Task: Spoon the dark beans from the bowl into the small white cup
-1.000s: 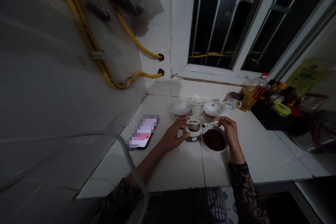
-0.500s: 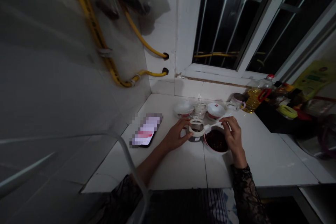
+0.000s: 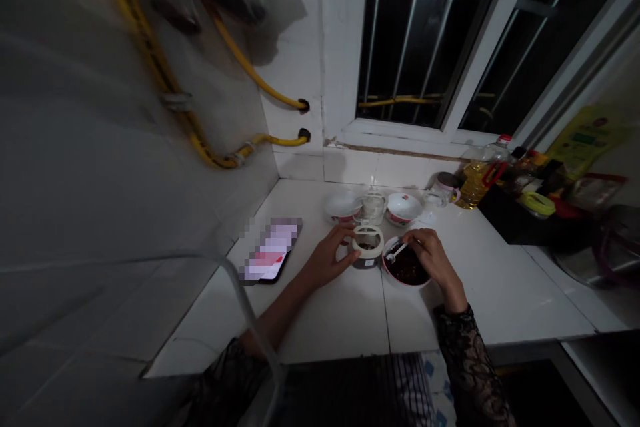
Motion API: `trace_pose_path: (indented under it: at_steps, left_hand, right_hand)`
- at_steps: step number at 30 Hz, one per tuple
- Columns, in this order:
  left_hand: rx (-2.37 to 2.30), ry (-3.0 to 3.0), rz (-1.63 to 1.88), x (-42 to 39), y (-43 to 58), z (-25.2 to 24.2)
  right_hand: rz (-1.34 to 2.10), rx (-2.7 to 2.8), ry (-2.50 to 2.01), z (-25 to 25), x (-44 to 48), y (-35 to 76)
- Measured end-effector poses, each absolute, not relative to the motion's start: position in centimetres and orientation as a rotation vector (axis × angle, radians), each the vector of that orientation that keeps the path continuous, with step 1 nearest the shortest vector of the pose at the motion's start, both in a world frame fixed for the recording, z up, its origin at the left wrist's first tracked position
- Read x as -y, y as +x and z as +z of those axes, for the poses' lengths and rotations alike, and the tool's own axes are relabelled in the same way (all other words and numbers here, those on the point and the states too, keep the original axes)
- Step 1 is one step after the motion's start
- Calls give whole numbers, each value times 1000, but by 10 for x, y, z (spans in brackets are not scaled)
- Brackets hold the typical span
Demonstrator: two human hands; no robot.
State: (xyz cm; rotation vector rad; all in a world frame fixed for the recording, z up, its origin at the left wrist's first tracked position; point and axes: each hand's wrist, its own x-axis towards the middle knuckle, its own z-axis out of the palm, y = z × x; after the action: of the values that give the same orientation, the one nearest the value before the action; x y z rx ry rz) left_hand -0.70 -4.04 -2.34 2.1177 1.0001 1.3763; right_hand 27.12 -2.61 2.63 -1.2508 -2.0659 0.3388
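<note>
My left hand (image 3: 327, 255) is closed around the left side of a small seasoning jar (image 3: 367, 255) with a pale rim and dark contents. In my right hand (image 3: 431, 255) is the handle of a small white spoon (image 3: 397, 252), pinched between the fingers. The spoon's head is over the left part of a bowl (image 3: 407, 280) of dark sauce; whether it touches the sauce I cannot tell. Jar and bowl stand side by side on the white tiled counter (image 3: 345, 320).
A phone (image 3: 273, 250) with a lit screen lies to the left. Behind the jar stand two white bowls (image 3: 404, 207) and a clear glass jar (image 3: 371, 205). An oil bottle (image 3: 475, 180) and a black box (image 3: 510, 213) of condiments are at the right, below the window.
My right hand has moved the spoon from above the jar's rim to over the bowl, its head now pointing down. My left hand keeps its hold on the jar. The view has shifted slightly.
</note>
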Motion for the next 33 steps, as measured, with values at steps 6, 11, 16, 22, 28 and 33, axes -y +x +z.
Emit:
trace_pose_path:
  at_steps: [6, 11, 16, 22, 28, 33]
  left_hand:
    - [-997, 2107, 1382, 40, -7, -24]
    - [-983, 2121, 1394, 40, -7, -24]
    - [-983, 2120, 1384, 40, -8, -24]
    - [-983, 2125, 1379, 40, -8, -24]
    - [-984, 2120, 1395, 39, -7, -25]
    - [-980, 2115, 1401, 40, -7, -23]
  right_hand:
    - [556, 1903, -1349, 27, 23, 276]
    - [604, 1886, -1327, 30, 25, 270]
    - [747, 1732, -1363, 33, 26, 270]
    - [832, 1528, -1368, 34, 25, 273]
    - [849, 1370, -1300, 37, 20, 273]
    - [774, 1312, -1196, 41, 21, 256]
